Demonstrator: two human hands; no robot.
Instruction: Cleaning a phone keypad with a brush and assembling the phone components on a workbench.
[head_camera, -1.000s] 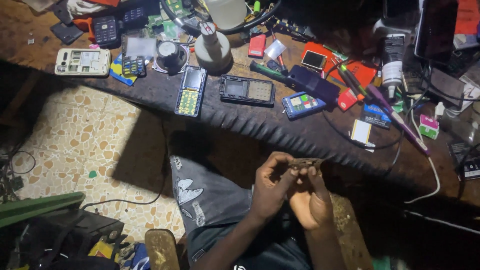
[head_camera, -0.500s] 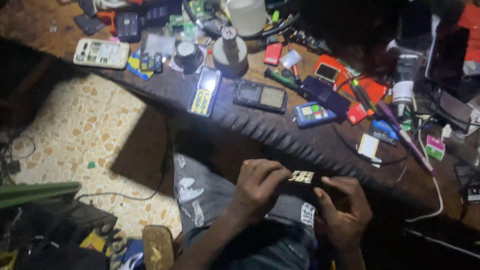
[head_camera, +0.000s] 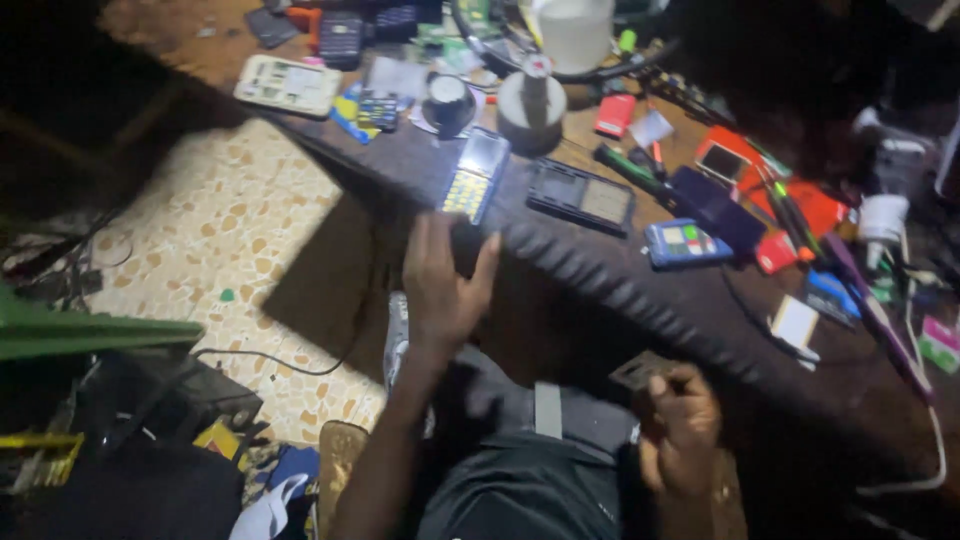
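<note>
The left hand (head_camera: 445, 285) is raised to the near edge of the workbench (head_camera: 600, 275), fingers spread and open, its fingertips just below the lower end of a keypad phone with a yellow keypad (head_camera: 475, 177) that lies on the bench near that edge. Whether the fingers touch the phone cannot be told; the hand is blurred. The right hand (head_camera: 680, 430) sits lower, over the lap, well apart from the left hand and below the bench edge. Its fingers are curled around a small flat dark part (head_camera: 643, 369), pinched at its lower right corner so that the piece sticks up and to the left from the fingertips. What kind of part it is cannot be made out in the dim light.

Taking the yellow-keypad phone as the mark: just to its right lies an opened dark phone body (head_camera: 581, 196), face up. Further right of that rests a small blue phone (head_camera: 681, 243), and beyond it a cluster of red and orange pieces (head_camera: 790, 200). Behind the yellow-keypad phone stands a round grey base with a short post (head_camera: 532, 100), and beside that, to the left, a dark round cup-like object (head_camera: 448, 100). Far to the left of the phone, at the bench's corner, lies a white phone (head_camera: 288, 84). Below and left of the phone, off the bench, a speckled tiled floor (head_camera: 220, 230) shows, with a dark cable (head_camera: 300, 365) trailing across it.
</note>
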